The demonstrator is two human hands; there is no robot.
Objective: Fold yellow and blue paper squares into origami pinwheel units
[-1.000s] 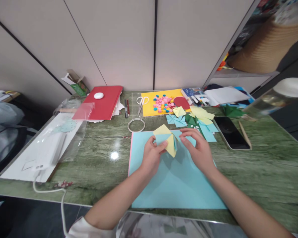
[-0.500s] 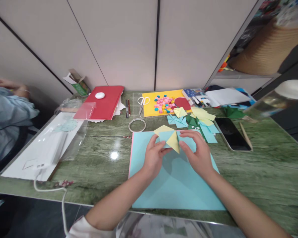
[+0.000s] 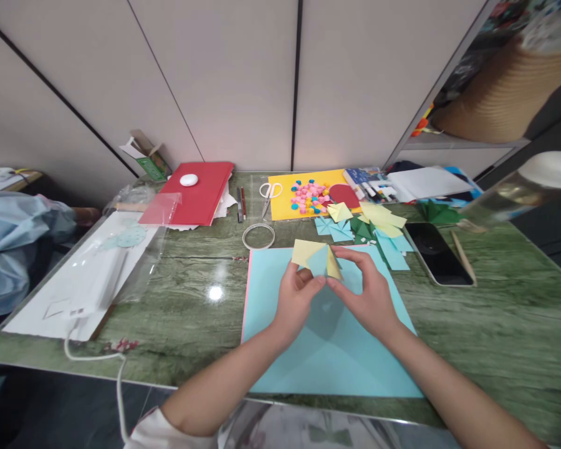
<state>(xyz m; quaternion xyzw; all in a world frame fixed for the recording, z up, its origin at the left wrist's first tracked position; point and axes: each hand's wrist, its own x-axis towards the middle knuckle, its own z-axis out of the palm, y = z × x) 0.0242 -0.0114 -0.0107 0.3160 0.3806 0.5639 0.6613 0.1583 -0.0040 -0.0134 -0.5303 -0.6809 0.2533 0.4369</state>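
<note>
A folded origami paper [image 3: 316, 257], pale yellow with light blue faces, is held up between my two hands above a light blue sheet [image 3: 336, 355]. My left hand [image 3: 295, 299] grips its left and lower side, thumb in front and fingers behind. My right hand [image 3: 367, 290] pinches the right side, index finger at the top edge and thumb at the bottom. Just beyond the sheet lie a blue folded piece [image 3: 333, 229], a yellow folded piece [image 3: 340, 212] and several loose yellow, blue and green papers.
White scissors [image 3: 268, 194] and a tape roll [image 3: 258, 236] lie at the back centre. A yellow sheet [image 3: 280, 202] bears small pink and blue bits. To the right are a phone [image 3: 438, 252] and a bottle [image 3: 509, 193]; on the left, a red folder [image 3: 201, 193]. Another person's sleeve [image 3: 14, 231] shows.
My right hand has closed onto the folded paper's right side, with its thumb lower and nearer my left thumb. The paper has turned a little. At the far left, the other person's arm has shifted.
</note>
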